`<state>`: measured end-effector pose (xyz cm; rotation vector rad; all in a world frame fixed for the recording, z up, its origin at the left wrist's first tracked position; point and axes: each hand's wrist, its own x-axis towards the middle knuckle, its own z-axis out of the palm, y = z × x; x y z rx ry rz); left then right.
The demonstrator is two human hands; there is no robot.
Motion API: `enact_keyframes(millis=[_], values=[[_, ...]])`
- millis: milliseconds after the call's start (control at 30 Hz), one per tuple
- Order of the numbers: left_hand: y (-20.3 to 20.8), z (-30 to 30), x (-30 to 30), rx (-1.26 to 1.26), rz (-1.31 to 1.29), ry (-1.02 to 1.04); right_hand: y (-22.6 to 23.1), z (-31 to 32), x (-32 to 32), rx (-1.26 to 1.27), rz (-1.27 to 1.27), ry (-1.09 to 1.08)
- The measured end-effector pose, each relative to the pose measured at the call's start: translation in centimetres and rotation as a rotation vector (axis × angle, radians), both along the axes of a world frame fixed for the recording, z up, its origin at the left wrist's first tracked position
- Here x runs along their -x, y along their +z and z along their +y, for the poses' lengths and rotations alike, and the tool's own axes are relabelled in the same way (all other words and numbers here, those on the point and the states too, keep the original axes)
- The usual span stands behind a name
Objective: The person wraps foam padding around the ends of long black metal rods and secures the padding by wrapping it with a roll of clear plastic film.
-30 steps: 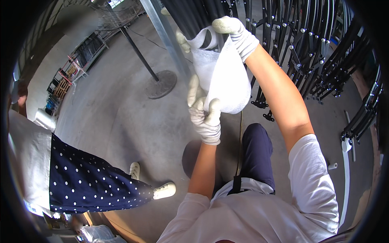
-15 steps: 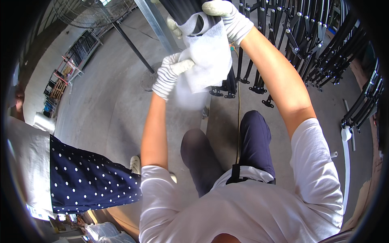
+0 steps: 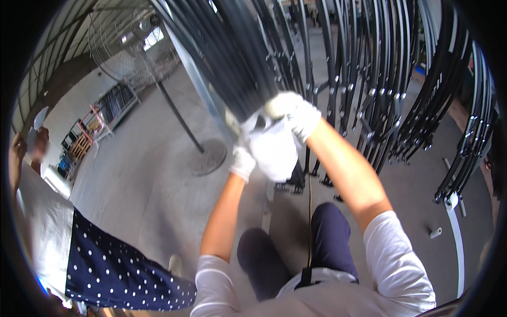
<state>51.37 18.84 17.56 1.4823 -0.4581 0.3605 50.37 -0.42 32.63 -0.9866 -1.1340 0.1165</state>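
Observation:
A bundle of long black metal bars [image 3: 227,58] slants down from the top of the view. Around its near end sits a crumpled white foam sheet [image 3: 273,152], slightly blurred. My gloved right hand [image 3: 297,114] is closed on the sheet's upper right side, against the bar ends. Lower down, my gloved left hand [image 3: 244,160] grips the sheet's left edge, its fingers partly hidden behind the foam. A pale gloved hand [image 3: 231,121], apparently another person's, shows in part at the left side of the bundle.
Rows of black folding metal frames [image 3: 380,100] hang to the right. A pedestal fan [image 3: 208,157] stands at left. Another person in a dotted navy apron [image 3: 113,259] is close on my left. A white roll [image 3: 435,232] and white strip [image 3: 457,248] lie at right.
My left hand has moved up closer to the bar ends and my right hand. The foam sheet is now gathered more tightly. The view has tilted up, showing more of the bars.

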Motion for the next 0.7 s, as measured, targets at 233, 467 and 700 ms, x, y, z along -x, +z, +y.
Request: enact_keyframes(millis=[233, 467, 700], values=[[4.3, -4.6, 2.6, 0.437, 0.015, -0.7, 2.5, 1.1, 5.3, 0.091, 0.142, 0.325], [7.6, -6.6, 8.5, 0.428, 0.013, -0.543, 2.8, -1.0, 11.4, 0.138, 0.169, -0.127], [5.8, -2.3, 10.3, 0.236, -0.263, -0.278, 3.1, -1.6, 14.4, 0.275, -0.266, -0.819]])
